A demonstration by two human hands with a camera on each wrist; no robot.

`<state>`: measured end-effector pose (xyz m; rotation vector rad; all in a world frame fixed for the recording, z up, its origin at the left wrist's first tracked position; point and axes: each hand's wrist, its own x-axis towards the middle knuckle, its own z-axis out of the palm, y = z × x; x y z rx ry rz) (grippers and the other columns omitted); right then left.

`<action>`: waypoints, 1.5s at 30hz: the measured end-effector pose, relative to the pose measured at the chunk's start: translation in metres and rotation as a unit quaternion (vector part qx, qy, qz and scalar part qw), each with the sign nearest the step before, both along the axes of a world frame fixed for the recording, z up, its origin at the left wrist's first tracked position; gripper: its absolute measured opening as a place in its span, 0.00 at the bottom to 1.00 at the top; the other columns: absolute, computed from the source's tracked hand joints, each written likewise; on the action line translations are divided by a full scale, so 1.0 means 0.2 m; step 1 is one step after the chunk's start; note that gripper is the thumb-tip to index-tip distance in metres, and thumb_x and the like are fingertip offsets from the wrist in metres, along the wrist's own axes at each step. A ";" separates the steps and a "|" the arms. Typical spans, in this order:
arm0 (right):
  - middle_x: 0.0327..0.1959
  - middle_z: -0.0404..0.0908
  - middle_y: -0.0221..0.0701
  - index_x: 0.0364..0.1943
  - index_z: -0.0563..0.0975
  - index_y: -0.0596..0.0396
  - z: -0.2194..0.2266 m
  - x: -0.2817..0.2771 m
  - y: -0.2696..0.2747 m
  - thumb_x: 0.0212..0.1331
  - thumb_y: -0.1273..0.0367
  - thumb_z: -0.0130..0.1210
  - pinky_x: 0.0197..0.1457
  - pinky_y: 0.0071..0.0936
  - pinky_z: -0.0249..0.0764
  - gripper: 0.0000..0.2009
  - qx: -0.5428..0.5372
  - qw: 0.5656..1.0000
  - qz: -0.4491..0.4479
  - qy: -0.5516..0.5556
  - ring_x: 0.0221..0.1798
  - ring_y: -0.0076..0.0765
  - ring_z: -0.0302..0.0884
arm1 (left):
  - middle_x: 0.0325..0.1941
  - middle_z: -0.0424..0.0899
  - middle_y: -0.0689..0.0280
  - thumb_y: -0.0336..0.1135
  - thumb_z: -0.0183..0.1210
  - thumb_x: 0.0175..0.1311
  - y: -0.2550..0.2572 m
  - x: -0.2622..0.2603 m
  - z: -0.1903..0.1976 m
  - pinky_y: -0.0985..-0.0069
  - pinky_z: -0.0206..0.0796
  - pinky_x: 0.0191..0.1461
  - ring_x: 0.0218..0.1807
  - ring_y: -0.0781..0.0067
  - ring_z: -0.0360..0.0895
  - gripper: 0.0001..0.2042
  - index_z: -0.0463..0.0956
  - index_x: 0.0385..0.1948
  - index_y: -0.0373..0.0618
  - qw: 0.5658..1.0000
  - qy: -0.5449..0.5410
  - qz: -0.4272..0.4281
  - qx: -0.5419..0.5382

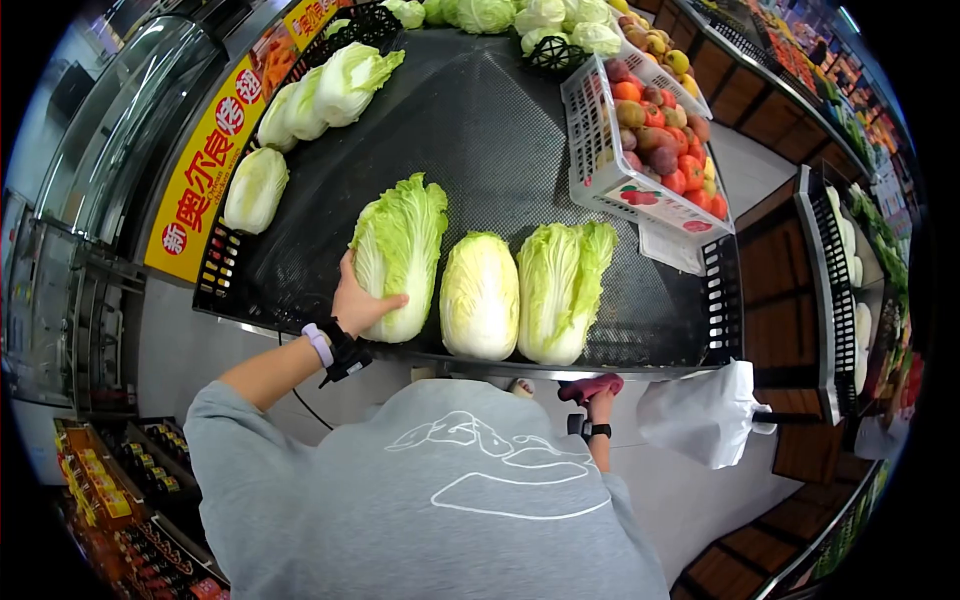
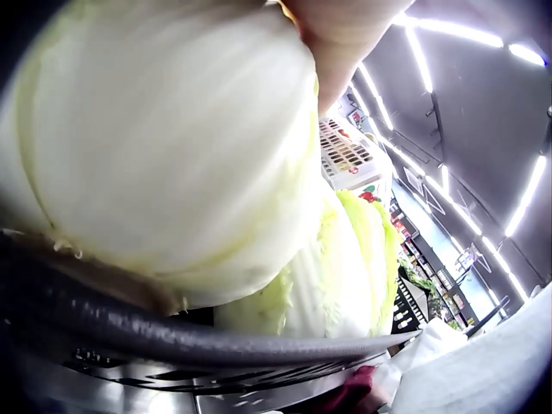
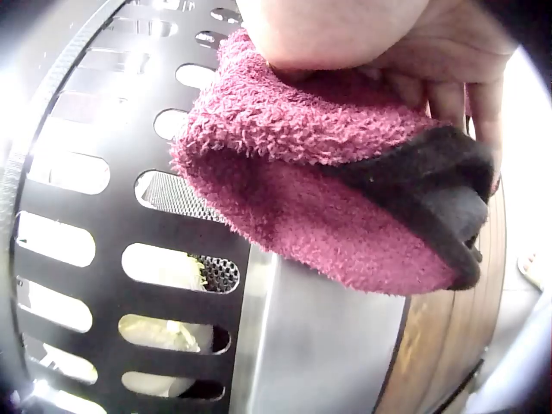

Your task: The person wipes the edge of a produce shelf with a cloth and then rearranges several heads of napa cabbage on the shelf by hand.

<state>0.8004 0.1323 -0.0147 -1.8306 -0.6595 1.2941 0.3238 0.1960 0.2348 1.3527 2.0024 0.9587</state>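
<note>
My left hand grips a napa cabbage by its lower left side, thumb across the pale base. The leafy top points away from me. In the left wrist view, that cabbage's white base looms just above the dark rim. Beside it lie a paler, trimmed napa cabbage and a leafier one, side by side along the display's front edge. Below that edge, my right hand holds a dark red fuzzy cloth with black trim, bunched under the fingers, next to the slotted side panel.
More napa cabbages line the left edge of the black display. A white crate of tomatoes and other produce stands at the right. Round cabbages sit at the back. A white plastic bag hangs at front right.
</note>
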 end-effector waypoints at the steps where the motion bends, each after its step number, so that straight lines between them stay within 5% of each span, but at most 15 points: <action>1: 0.38 0.75 0.42 0.44 0.67 0.64 0.04 -0.01 0.00 0.66 0.50 0.29 0.27 0.35 0.80 0.27 0.003 1.000 -0.001 -0.002 0.33 0.44 0.78 | 0.56 0.66 0.48 0.42 0.74 0.30 -0.01 0.01 0.01 0.67 0.61 0.60 0.57 0.55 0.68 0.55 0.43 0.61 0.37 1.000 0.022 -0.002 0.000; 6: 0.38 0.75 0.42 0.44 0.68 0.63 0.00 0.02 -0.01 0.67 0.52 0.29 0.27 0.35 0.80 0.26 0.043 0.991 0.088 -0.095 0.34 0.43 0.78 | 0.56 0.65 0.46 0.45 0.74 0.29 -0.04 0.05 0.02 0.66 0.59 0.61 0.58 0.53 0.67 0.55 0.44 0.60 0.37 0.999 0.048 -0.003 -0.010; 8: 0.37 0.75 0.41 0.43 0.68 0.64 -0.03 0.02 0.00 0.67 0.52 0.29 0.28 0.34 0.80 0.25 0.016 1.000 0.020 0.001 0.34 0.42 0.77 | 0.56 0.66 0.46 0.45 0.73 0.29 -0.04 0.05 -0.01 0.65 0.59 0.61 0.57 0.52 0.67 0.54 0.44 0.60 0.36 0.997 0.071 -0.004 0.018; 18: 0.39 0.74 0.42 0.44 0.67 0.64 -0.02 0.02 0.00 0.67 0.53 0.29 0.28 0.35 0.80 0.25 0.021 0.999 0.020 -0.020 0.36 0.42 0.76 | 0.60 0.60 0.47 0.42 0.75 0.29 -0.06 0.13 -0.06 0.66 0.55 0.64 0.61 0.54 0.62 0.57 0.41 0.61 0.35 0.999 0.026 0.040 -0.007; 28: 0.39 0.74 0.39 0.45 0.66 0.60 0.01 0.01 0.02 0.66 0.50 0.31 0.27 0.34 0.78 0.25 0.021 1.000 0.008 0.006 0.36 0.40 0.76 | 0.59 0.55 0.42 0.46 0.73 0.31 -0.09 0.19 -0.09 0.60 0.54 0.63 0.60 0.45 0.58 0.58 0.37 0.63 0.41 0.996 0.060 0.056 -0.031; 33: 0.34 0.75 0.37 0.40 0.70 0.62 -0.09 0.05 0.02 0.66 0.51 0.31 0.27 0.33 0.76 0.26 0.044 0.999 0.011 -0.024 0.35 0.37 0.75 | 0.65 0.43 0.41 0.55 0.71 0.32 -0.09 0.08 -0.15 0.58 0.44 0.68 0.67 0.42 0.44 0.62 0.31 0.64 0.39 0.997 0.021 -0.013 -0.075; 34: 0.35 0.76 0.41 0.40 0.69 0.65 -0.10 0.04 0.02 0.67 0.53 0.30 0.29 0.36 0.75 0.26 0.069 0.996 0.007 -0.057 0.35 0.42 0.75 | 0.65 0.43 0.41 0.55 0.71 0.32 -0.09 0.03 -0.14 0.58 0.44 0.68 0.67 0.42 0.44 0.62 0.31 0.64 0.39 0.997 0.021 -0.010 -0.068; 36: 0.37 0.76 0.38 0.43 0.70 0.62 -0.38 0.26 0.06 0.66 0.53 0.30 0.31 0.32 0.76 0.25 0.045 0.977 0.140 -0.153 0.36 0.38 0.76 | 0.65 0.43 0.40 0.54 0.71 0.35 -0.07 -0.04 -0.12 0.58 0.40 0.69 0.67 0.44 0.42 0.61 0.31 0.64 0.38 0.996 -0.001 -0.028 -0.080; 37: 0.41 0.75 0.52 0.49 0.65 0.68 -0.26 0.18 0.05 0.67 0.59 0.30 0.39 0.39 0.73 0.22 0.011 0.982 0.111 -0.152 0.42 0.53 0.74 | 0.66 0.42 0.40 0.54 0.69 0.40 -0.07 -0.03 -0.06 0.59 0.39 0.69 0.68 0.46 0.41 0.58 0.33 0.64 0.38 0.994 -0.004 -0.020 -0.105; 38: 0.41 0.75 0.52 0.49 0.65 0.68 -0.25 0.19 0.06 0.67 0.59 0.30 0.39 0.39 0.73 0.22 0.014 0.981 0.114 -0.155 0.42 0.53 0.74 | 0.66 0.43 0.41 0.52 0.66 0.44 -0.01 -0.15 0.01 0.61 0.40 0.70 0.69 0.48 0.42 0.53 0.35 0.64 0.37 0.998 -0.017 0.005 -0.054; 40: 0.36 0.76 0.38 0.41 0.71 0.61 -0.41 0.31 0.08 0.65 0.55 0.34 0.33 0.29 0.72 0.21 0.083 0.960 0.175 -0.203 0.35 0.33 0.74 | 0.66 0.47 0.42 0.55 0.65 0.43 0.11 -0.31 0.17 0.64 0.43 0.69 0.68 0.49 0.46 0.51 0.44 0.62 0.32 0.995 -0.049 0.072 -0.039; 41: 0.46 0.72 0.53 0.50 0.64 0.66 -0.25 0.20 0.06 0.66 0.61 0.33 0.50 0.39 0.69 0.20 -0.021 0.966 0.152 -0.207 0.50 0.55 0.70 | 0.65 0.50 0.42 0.54 0.65 0.43 0.17 -0.40 0.25 0.65 0.44 0.69 0.68 0.49 0.48 0.50 0.46 0.62 0.32 0.994 -0.038 0.094 -0.041; 42: 0.46 0.72 0.53 0.50 0.64 0.66 -0.17 0.18 0.05 0.66 0.61 0.33 0.50 0.39 0.69 0.20 -0.017 0.965 0.154 -0.211 0.50 0.55 0.70 | 0.64 0.52 0.42 0.54 0.65 0.42 0.24 -0.50 0.30 0.66 0.45 0.69 0.67 0.50 0.49 0.49 0.47 0.62 0.33 0.995 0.013 0.100 -0.015; 43: 0.47 0.72 0.53 0.51 0.64 0.65 -0.12 0.17 0.05 0.65 0.61 0.34 0.52 0.39 0.68 0.20 -0.004 0.940 0.212 -0.266 0.50 0.55 0.70 | 0.64 0.53 0.43 0.54 0.65 0.42 0.34 -0.64 0.29 0.65 0.46 0.68 0.67 0.50 0.51 0.48 0.49 0.62 0.34 0.993 0.047 0.110 0.017; 45: 0.51 0.71 0.50 0.53 0.64 0.63 -0.54 0.38 0.01 0.62 0.62 0.38 0.55 0.39 0.66 0.20 0.081 0.779 0.364 -0.503 0.53 0.54 0.69 | 0.63 0.55 0.43 0.57 0.62 0.42 0.50 -0.84 0.36 0.65 0.47 0.67 0.66 0.48 0.53 0.48 0.51 0.61 0.35 0.988 0.110 0.104 0.039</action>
